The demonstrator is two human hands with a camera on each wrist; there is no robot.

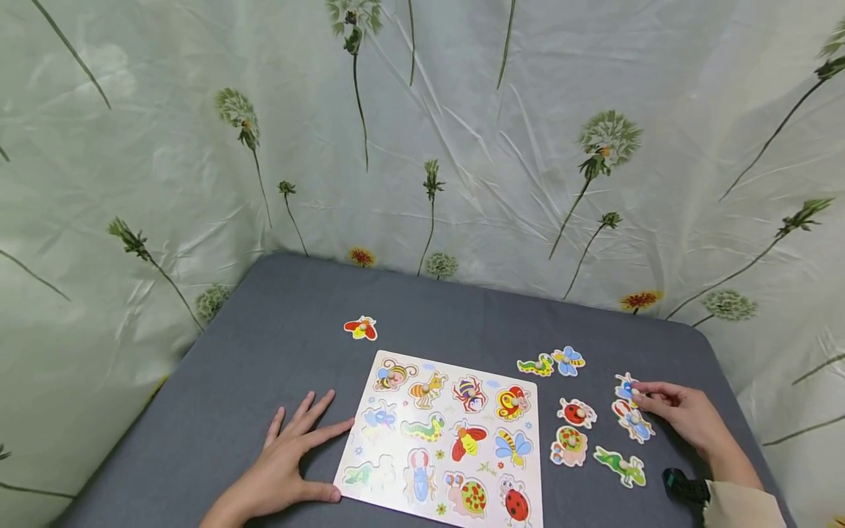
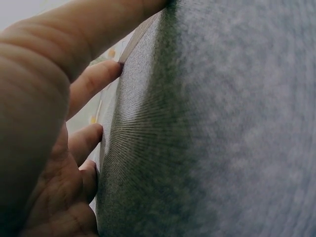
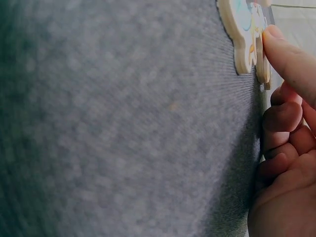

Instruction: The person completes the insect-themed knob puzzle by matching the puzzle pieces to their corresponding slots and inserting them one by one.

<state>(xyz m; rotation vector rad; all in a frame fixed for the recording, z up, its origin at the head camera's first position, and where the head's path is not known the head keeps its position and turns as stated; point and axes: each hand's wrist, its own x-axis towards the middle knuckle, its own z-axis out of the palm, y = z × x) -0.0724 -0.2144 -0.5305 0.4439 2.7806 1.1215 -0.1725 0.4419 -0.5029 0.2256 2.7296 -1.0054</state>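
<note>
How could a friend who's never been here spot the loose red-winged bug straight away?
On the dark gray table, find the puzzle board. Just beyond its far-left corner lies the red-winged bug. It sits alone, while the other loose pieces lie towards the right.

A flower-printed curtain [image 1: 488, 220] hangs behind the gray table [image 1: 277, 337].

- A dark grey, fabric-topped table [image 1: 290, 308] is noted, its far corners rounded.
- A pale, creased curtain [image 1: 300, 110] is hung behind, printed with dandelions [image 1: 610, 138] and orange flowers [image 1: 361, 257].
- Light is reflected from its folds [image 1: 455, 136].
</note>
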